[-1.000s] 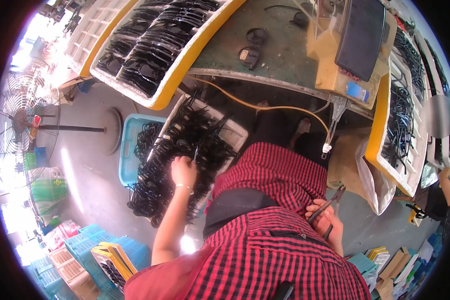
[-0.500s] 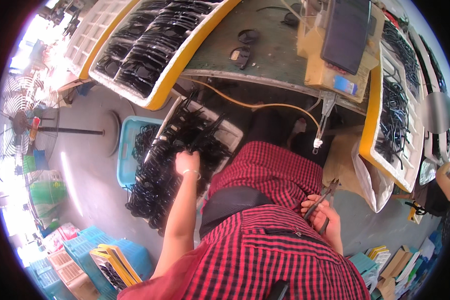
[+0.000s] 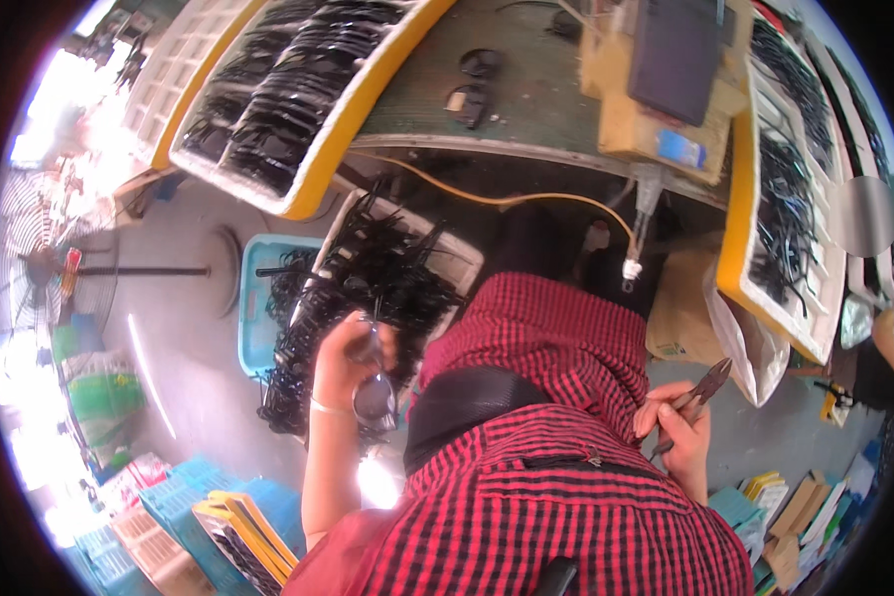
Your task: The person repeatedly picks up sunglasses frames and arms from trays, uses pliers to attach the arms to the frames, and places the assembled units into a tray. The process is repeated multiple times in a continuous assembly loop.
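Note:
My left hand point(image 3: 348, 360) is closed around a dark pair of sunglasses point(image 3: 372, 392), one round lens hanging below the fingers. It is lifted just above a white bin point(image 3: 457, 256) heaped with black eyewear pieces point(image 3: 368, 288) beside my left knee. My right hand point(image 3: 680, 427) rests on my right thigh and grips a pair of cutting pliers point(image 3: 700, 387), the jaws pointing up and right. My lap is covered by red and black checked cloth point(image 3: 556, 338).
A green worktable point(image 3: 526, 89) lies ahead with a yellow-rimmed tray of black frames point(image 3: 268, 99) at left and another point(image 3: 785, 219) at right. A blue crate point(image 3: 253, 318), a floor fan point(image 3: 40, 268), blue baskets point(image 3: 179, 497) and an orange cable point(image 3: 507, 199) surround me.
My left hand has drawn back from the heap in the bin and come up toward me with a pair of sunglasses in it. The right hand has stayed on my thigh with the pliers.

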### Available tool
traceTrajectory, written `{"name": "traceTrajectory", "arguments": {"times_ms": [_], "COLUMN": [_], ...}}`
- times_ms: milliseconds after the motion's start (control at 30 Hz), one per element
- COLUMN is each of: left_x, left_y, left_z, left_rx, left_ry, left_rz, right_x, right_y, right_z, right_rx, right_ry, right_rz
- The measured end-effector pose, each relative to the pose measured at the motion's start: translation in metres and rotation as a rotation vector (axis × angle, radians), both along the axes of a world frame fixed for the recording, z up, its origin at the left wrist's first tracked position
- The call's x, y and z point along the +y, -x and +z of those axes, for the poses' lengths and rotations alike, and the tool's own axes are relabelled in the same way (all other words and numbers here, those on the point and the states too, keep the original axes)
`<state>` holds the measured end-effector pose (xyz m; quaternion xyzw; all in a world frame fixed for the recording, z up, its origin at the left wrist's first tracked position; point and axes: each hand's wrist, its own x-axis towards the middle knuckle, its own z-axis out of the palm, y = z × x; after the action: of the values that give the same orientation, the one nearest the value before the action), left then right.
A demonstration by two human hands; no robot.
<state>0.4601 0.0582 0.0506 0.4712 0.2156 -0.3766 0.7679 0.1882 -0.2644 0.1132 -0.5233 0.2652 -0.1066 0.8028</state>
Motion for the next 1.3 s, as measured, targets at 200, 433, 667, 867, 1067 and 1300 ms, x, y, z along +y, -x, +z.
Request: {"name": "traceTrajectory", "arguments": {"times_ms": [200, 433, 667, 867, 1067, 1300], "left_x": [-0.139, -0.205, -0.170, -0.195, -0.218, -0.232], "left_y": [0.017, 0.058, 0.069, 0.054, 0.043, 0.042], "left_z": [0.083, 0.044, 0.011, 0.014, -0.006, 0.016], "left_rx": [0.083, 0.270, -0.107, 0.080, 0.240, -0.092], "left_ry": [0.300, 0.402, 0.378, 0.171, 0.346, 0.255], "left_rz": [-0.910, -1.268, -0.726, -0.753, -0.666, -0.509], "right_x": [-0.003, 0.011, -0.003, -0.011, -0.026, -0.027], "right_y": [-0.071, -0.064, -0.067, -0.076, -0.086, -0.101], "right_z": [0.056, 0.016, -0.019, -0.020, -0.023, -0.037], "right_rx": [-0.061, 0.018, 0.252, 0.127, 0.146, 0.090], "right_ry": [0.605, 0.435, 0.563, 0.791, 0.637, 0.346], "right_rz": [0.219, -0.101, -0.187, 0.084, 0.076, -0.232]}}
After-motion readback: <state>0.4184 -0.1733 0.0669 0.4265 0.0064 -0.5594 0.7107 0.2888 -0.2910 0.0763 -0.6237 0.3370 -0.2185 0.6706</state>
